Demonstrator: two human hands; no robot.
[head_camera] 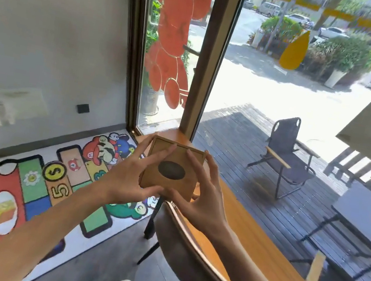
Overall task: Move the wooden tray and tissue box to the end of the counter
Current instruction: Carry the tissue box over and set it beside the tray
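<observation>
Your left hand [127, 181] and right hand [204, 200] are clamped on the tissue box [172, 168], fingers spread over its top and thumbs under the near edge, holding it at centre frame over the far end of the counter [259, 248], which runs off toward 5 o'clock. The box's dark oval opening shows no tissue you can make out. A wooden rim behind the box at 12 o'clock may be the wooden tray [180, 145], mostly hidden, can't confirm.
</observation>
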